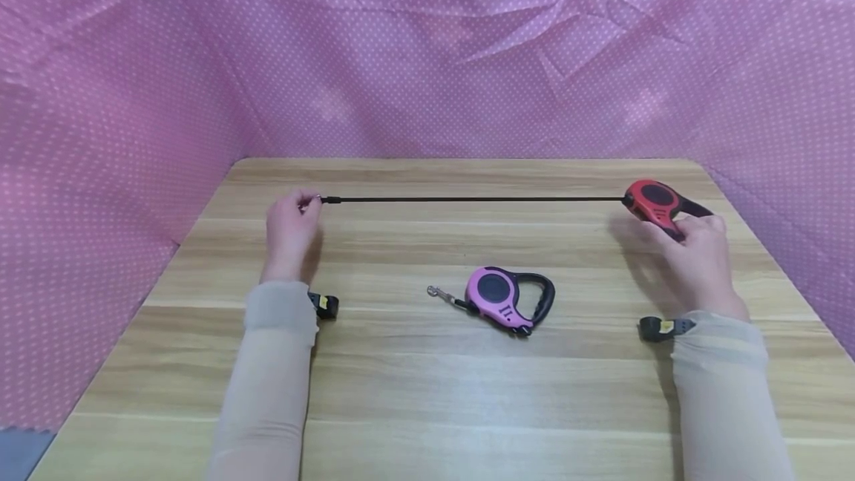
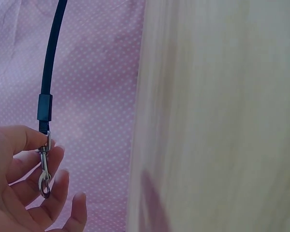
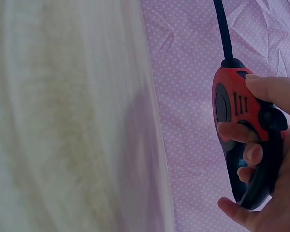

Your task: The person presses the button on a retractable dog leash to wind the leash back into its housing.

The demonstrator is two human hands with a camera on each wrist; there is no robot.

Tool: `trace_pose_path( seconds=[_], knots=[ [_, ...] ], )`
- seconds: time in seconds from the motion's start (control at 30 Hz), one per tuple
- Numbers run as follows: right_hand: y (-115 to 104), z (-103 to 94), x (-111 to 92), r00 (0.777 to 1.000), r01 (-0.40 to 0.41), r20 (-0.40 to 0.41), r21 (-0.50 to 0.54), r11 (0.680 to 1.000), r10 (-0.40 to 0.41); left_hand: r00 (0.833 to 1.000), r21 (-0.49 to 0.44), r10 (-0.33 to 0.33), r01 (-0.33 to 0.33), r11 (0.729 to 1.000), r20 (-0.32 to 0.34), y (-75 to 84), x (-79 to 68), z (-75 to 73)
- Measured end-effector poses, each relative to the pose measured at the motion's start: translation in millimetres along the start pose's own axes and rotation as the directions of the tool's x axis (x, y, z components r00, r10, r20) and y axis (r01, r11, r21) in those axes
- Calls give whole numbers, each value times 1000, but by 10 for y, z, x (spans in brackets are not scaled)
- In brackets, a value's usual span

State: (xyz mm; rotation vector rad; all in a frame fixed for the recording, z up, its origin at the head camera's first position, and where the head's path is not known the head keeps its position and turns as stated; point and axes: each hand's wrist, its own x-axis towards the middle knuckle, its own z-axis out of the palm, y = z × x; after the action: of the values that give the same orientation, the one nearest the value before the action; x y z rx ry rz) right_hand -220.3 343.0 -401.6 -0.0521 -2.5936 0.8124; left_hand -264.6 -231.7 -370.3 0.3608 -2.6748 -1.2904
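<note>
My right hand (image 1: pixel 701 262) grips a red and black retractable dog leash (image 1: pixel 651 203) by its looped handle, fingers curled through the loop and thumb on the red case in the right wrist view. From the case a black leash strap (image 1: pixel 474 200) runs straight and taut across to the left. At its far end my left hand (image 1: pixel 292 232) pinches the metal snap hook (image 2: pixel 45 169) between thumb and fingers, just below the black sleeve on the strap. A pink and black retractable leash (image 1: pixel 494 292) lies on the table between the forearms, its small metal clip (image 1: pixel 437 292) pointing left.
The wooden table (image 1: pixel 401 407) has light grain and rounded far corners. Pink dotted cloth (image 1: pixel 427 58) hangs behind it and along both sides. A black wrist camera (image 1: pixel 326 306) sits at the left cuff, another black camera (image 1: pixel 661 329) at the right cuff.
</note>
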Motion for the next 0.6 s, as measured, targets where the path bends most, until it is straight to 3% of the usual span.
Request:
trace_pose_path(
  seconds=[0.33, 0.6],
  knots=[
    [-67, 12, 7, 998, 48, -48, -6, 999, -48, 1000, 23, 5, -5, 1000, -11, -42, -13, 63],
    [-37, 26, 0, 997, 64, -31, -37, 997, -66, 1000, 42, 14, -13, 999, -16, -35, -30, 85]
  ],
)
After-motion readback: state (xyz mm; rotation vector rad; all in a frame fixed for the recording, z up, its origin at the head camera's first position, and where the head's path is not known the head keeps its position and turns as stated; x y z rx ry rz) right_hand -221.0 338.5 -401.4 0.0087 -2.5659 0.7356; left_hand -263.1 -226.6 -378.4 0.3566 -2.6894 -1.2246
